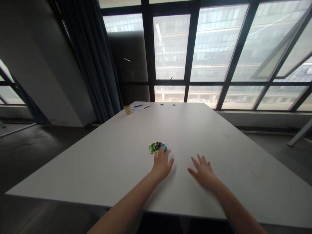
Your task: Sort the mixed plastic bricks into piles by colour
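A small heap of coloured pieces [156,147], green, blue, red and dark, lies on the white table [102,156] just ahead of me. My left hand [162,163] rests flat on the table with fingers stretched out, its fingertips touching the near right edge of the heap. My right hand [202,170] lies flat on the bare tabletop to the right, fingers spread, holding nothing, about a hand's width from the heap.
At the table's far left corner stand a paper cup [127,110] and some papers with a blue pen [138,106]. Two dark round spots [162,105] sit near the far edge. Large windows and a dark curtain [97,65] lie beyond.
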Available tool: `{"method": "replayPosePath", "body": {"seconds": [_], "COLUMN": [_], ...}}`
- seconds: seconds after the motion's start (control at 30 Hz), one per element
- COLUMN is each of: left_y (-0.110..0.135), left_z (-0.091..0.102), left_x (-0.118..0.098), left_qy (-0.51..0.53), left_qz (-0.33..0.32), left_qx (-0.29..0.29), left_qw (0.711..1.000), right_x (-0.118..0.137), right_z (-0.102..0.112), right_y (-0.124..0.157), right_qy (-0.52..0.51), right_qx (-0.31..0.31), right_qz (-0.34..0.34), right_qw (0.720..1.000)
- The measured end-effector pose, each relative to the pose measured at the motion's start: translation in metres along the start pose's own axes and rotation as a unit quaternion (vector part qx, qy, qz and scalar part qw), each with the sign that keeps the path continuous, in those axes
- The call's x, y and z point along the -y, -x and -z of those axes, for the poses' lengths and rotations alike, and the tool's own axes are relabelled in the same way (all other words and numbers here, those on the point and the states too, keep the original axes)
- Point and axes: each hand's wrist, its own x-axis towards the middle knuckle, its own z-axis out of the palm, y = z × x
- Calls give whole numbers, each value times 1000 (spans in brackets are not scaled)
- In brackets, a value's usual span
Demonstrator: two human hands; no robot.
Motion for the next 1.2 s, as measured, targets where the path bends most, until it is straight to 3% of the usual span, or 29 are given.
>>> {"method": "replayPosePath", "body": {"seconds": [0.07,0.17,0.33,0.57,0.93,1.03,1.1,1.2], "left_y": [23,52,66,66,68,64,53,21], "left_z": [-11,-25,-34,-35,-32,-28,-22,-11], "left_x": [-24,-46,-53,-50,-56,-49,-32,11], "left_qy": [-13,-16,-28,-39,-78,-82,-83,-130], "left_qz": [-8,-8,-11,-29,-27,-37,-36,48], "left_qx": [107,135,117,94,117,150,157,74], "left_qw": [994,991,993,994,990,985,983,988], "right_x": [-3,-3,0,3,6,6,4,0], "right_z": [-12,-29,-37,-29,-24,-22,-23,-24], "right_y": [23,47,61,63,67,68,68,67], "right_qy": [-3,-2,4,-1,-7,-1,4,12], "right_qx": [-20,-57,-110,-100,-112,-108,-101,-86], "right_qz": [8,11,20,23,28,25,27,38], "right_qw": [1000,998,994,995,993,994,995,996]}}
